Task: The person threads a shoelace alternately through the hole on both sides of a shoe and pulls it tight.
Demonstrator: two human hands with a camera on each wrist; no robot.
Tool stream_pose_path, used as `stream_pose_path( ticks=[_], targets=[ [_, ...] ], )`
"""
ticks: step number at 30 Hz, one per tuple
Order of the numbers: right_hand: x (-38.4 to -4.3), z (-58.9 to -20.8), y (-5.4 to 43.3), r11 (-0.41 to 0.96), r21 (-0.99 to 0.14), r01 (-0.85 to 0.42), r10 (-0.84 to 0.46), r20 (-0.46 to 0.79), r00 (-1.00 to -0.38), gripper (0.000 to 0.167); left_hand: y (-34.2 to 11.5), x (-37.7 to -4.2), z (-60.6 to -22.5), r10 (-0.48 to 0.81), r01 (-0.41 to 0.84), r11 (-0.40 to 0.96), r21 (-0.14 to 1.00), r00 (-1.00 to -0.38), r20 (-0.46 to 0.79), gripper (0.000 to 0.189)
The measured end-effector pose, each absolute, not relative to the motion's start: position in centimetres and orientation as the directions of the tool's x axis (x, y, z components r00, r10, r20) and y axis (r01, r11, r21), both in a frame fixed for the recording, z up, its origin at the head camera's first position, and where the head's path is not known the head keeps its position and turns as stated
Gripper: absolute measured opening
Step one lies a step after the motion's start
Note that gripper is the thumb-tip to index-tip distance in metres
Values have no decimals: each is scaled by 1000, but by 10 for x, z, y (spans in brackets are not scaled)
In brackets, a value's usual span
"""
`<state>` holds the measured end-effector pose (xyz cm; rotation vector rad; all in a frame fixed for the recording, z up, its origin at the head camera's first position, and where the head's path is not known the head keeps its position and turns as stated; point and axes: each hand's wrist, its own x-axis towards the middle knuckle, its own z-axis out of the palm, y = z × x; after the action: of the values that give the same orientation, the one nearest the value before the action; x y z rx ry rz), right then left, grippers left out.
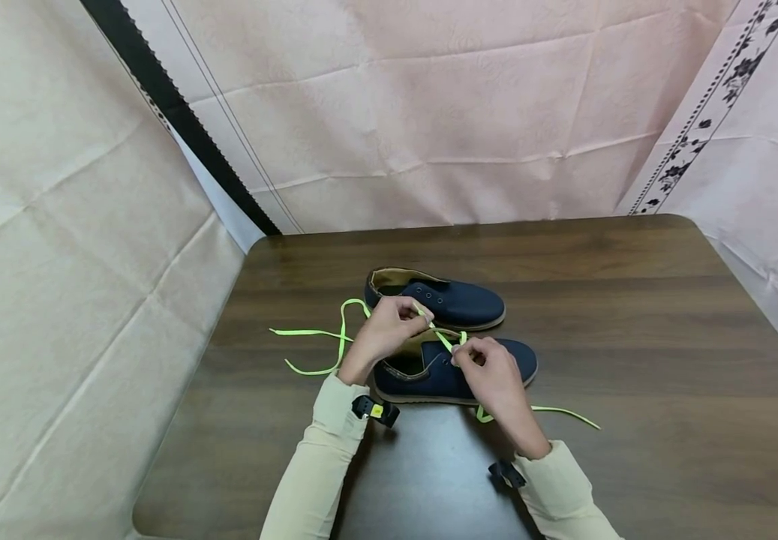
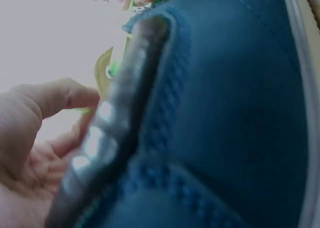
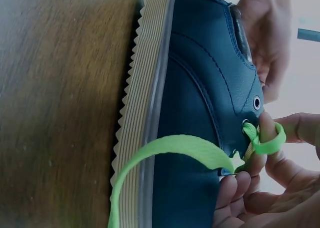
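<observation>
A navy shoe (image 1: 422,386) with a tan sole rests on the table nearest me, with a bright green shoelace (image 3: 175,144) threaded through its front eyelets. Above the shoe's opening, my left hand (image 1: 389,330) pinches a stretch of this lace between thumb and fingers. My right hand (image 1: 493,375) is at the eyelets, its fingertips holding the lace where it loops round a finger in the right wrist view. Between the hands the lace runs in a short slanting line. In the left wrist view, the shoe's dark collar (image 2: 110,123) partly hides the left fingers.
A second navy shoe (image 1: 466,300) lies just behind, its eyelets bare of lace. Loose green lace (image 1: 314,332) trails over the table on the left, and another lace end (image 1: 567,412) lies to the right. Pale cloth (image 1: 429,112) hangs behind the wooden table (image 1: 632,322).
</observation>
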<state>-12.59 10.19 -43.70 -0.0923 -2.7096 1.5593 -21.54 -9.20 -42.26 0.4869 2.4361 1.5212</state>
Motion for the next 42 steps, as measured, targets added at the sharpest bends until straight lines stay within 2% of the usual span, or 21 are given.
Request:
stream_pose_path(
  ticks=[3, 6, 12, 17, 21, 26, 33, 39, 42],
  targets=[
    [-127, -437, 100, 503, -863, 46, 56, -21, -998, 28, -91, -216, -421, 351, 88, 373, 924, -935, -53, 19],
    [-129, -437, 100, 497, -866, 59, 50, -40, -998, 30, -96, -218, -421, 411, 102, 388, 916, -909, -72, 21],
    [-130, -435, 103, 464, -881, 95, 22, -95, -995, 31, -112, -228, -420, 678, 297, 391, 871, -733, -54, 19],
    [-131, -435, 106, 439, -890, 119, 6, -129, -992, 31, -118, -233, -418, 752, 382, 356, 853, -658, -20, 21],
    [-131, -435, 107, 432, -892, 135, -6, -152, -988, 32, -121, -230, -414, 762, 420, 384, 822, -647, -26, 21],
    [-131, -434, 109, 437, -889, 140, -11, -161, -987, 33, -120, -222, -407, 776, 516, 445, 732, -630, -27, 25],
    [-132, -435, 109, 443, -887, 129, -10, -149, -989, 33, -116, -214, -403, 769, 564, 508, 652, -638, -47, 28],
    [-132, -436, 109, 435, -893, 120, -14, -140, -990, 33, -112, -215, -396, 784, 676, 520, 522, -621, 23, 22],
    [-131, -436, 109, 434, -893, 119, -16, -139, -990, 32, -110, -216, -395, 775, 694, 531, 486, -630, 53, 18]
  ],
)
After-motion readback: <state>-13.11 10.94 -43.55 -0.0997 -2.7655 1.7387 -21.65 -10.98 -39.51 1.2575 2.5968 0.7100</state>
